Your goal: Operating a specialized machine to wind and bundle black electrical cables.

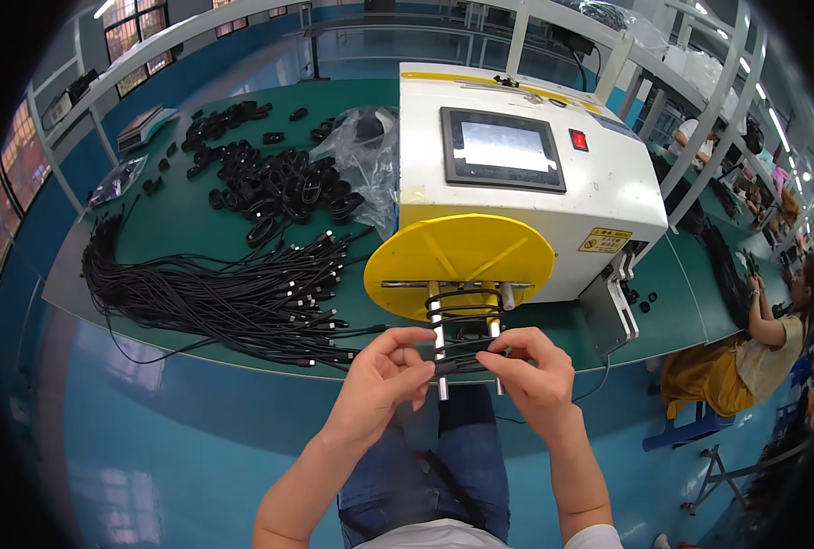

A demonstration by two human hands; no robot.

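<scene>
A black cable (467, 294) is wound in several loops around two silvery posts (443, 388) that stick out from a yellow disc (462, 247) on the winding machine. My left hand (381, 377) is at the left post, fingers curled, with the thumb tip against a small black piece (445, 368) on the cable. Between thumb and forefinger, my right hand (535, 371) pinches the cable beside the right post. The lower strands run between both hands. Part of the grip on each side is hidden by my fingers.
The white machine body (599, 206) carries a screen (503, 149) and a red switch (579, 140). To the left, a bundle of loose cables (197, 293) and a heap of coiled cables (288, 183) lie on the green table (197, 240). A seated person (764, 334) works at right.
</scene>
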